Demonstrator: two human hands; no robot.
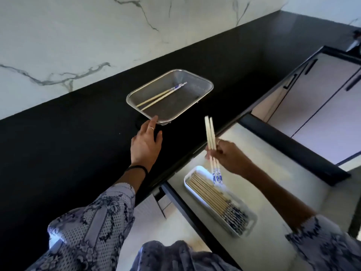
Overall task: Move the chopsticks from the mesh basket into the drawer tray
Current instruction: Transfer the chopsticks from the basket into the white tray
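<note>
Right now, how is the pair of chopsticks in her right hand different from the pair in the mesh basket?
The held pair stands nearly upright, gripped by the right hand above the white tray; the basket pair lies flat and untouched in the mesh basket. Held, the blue ends point down; in the basket, away. Both are pale wood, blue-patterned.

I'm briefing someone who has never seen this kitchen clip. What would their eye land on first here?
Probably the right hand, holding a pair of chopsticks upright over the white tray of chopsticks in the open drawer. Next, the mesh basket on the black counter, with one pair left inside. The left hand, open, reaches toward the basket's near corner.
</note>
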